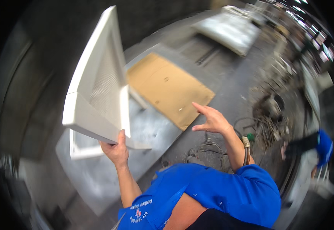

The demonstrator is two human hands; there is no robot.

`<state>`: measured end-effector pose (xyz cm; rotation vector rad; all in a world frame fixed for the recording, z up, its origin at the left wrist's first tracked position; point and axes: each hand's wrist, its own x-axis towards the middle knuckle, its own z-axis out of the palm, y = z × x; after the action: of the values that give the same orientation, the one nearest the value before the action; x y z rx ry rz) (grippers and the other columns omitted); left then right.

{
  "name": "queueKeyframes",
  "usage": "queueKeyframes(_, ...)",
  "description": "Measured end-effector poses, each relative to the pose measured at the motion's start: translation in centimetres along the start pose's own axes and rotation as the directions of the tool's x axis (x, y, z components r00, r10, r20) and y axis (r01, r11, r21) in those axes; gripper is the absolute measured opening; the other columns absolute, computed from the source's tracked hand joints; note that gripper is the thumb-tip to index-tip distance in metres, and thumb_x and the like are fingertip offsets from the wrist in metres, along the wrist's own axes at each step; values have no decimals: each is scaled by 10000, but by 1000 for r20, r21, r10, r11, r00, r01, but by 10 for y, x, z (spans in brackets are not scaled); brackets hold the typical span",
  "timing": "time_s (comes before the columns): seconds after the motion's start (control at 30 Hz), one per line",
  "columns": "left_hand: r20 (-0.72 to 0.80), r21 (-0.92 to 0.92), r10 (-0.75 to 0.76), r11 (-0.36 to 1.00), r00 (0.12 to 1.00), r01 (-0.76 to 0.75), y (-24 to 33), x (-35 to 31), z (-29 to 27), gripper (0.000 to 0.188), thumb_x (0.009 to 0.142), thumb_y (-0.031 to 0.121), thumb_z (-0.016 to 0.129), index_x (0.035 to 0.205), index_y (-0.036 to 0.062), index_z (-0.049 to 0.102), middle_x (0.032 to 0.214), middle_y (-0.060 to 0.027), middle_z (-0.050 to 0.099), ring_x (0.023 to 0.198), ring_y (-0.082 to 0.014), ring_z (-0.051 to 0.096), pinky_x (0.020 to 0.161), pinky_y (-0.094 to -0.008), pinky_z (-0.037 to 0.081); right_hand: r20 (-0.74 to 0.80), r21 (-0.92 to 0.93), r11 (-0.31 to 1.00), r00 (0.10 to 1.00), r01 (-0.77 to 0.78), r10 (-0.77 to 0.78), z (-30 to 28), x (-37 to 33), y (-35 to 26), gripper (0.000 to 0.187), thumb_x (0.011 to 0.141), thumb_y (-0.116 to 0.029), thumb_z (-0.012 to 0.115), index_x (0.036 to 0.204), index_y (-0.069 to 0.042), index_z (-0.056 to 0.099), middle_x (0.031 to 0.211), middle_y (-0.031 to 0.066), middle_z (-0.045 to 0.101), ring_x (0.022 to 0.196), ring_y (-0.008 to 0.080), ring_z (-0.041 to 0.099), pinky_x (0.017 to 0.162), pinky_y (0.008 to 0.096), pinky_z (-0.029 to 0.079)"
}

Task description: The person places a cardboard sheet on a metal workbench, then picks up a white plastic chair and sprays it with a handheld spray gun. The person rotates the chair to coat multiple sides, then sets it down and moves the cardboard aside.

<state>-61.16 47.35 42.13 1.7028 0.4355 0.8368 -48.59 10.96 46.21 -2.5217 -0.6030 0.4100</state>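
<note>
A white chair-like frame (77, 74) with a curved edge and a fine-textured, woven-looking panel stands tilted over the grey metal table (151, 149). My left hand (117, 152) grips its lower rail, thumb on top, fingers hidden underneath. To the right, my right hand (214, 119) is raised and holds nothing, its fingers and thumb apart, near the corner of a flat brown cardboard sheet (167, 86). That sheet lies on the far part of the table.
Hoses and tangled cables (270, 130) lie on the floor to the right. Farther off is a pale, flat-topped platform (230, 28). A person in a blue cap (324, 147) is at the right edge. Much of the surroundings is blurred.
</note>
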Motion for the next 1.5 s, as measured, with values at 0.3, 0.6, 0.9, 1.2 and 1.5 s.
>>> queueKeyframes(0.3, -586, 488, 361, 872, 726, -40, 0, -175, -97, 824, 1036, 662, 428, 1272, -114, 576, 1237, -186, 658, 1083, -297, 638, 975, -421, 514, 250, 224, 974, 968, -33, -25, 2, 47, 42, 1067, 664, -453, 945, 1547, -96, 463, 1312, 237, 655, 1216, 365, 647, 1012, 439, 524)
queueKeyframes(0.6, -808, 439, 331, 890, 487, 124, 54, -116, -178, 978, 1045, 710, 228, 1457, -162, 392, 1497, -269, 485, 1305, -348, 545, 1124, -459, 422, 492, 54, 979, 848, 197, -198, 86, 70, 74, 1125, 712, -584, 891, 1577, -65, 392, 1546, 253, 481, 1405, 377, 507, 1166, 423, 423)
queueKeyframes(0.9, -463, 469, 204, 882, 863, 44, 17, 51, -37, 871, 1059, 605, 257, 1463, -153, 404, 1502, -259, 490, 1314, -333, 543, 1135, -439, 415, 667, 95, 980, 719, 176, -194, 172, 116, -11, 1341, 611, -550, 946, 1647, -110, 217, 1271, 265, 670, 1196, 421, 641, 994, 469, 519)
queueKeyframes(1.2, -343, 435, 167, 900, 924, -2, 11, 75, -36, 766, 1074, 500, 287, 1468, -143, 416, 1507, -249, 496, 1322, -318, 542, 1146, -419, 408, 530, 386, 918, 792, 92, -302, 226, 125, -57, 969, 735, -363, 903, 1497, -58, 387, 1221, 258, 677, 1181, 426, 639, 979, 482, 514)
queueKeyframes(1.5, -271, 398, 168, 916, 948, -48, 23, 100, -36, 665, 1088, 395, 316, 1474, -134, 429, 1511, -239, 501, 1330, -303, 540, 1157, -399, 402, 407, 392, 909, 859, 143, -310, 187, 109, -49, 759, 705, -226, 913, 1336, -3, 555, 1215, 212, 694, 1156, 398, 658, 959, 462, 528)
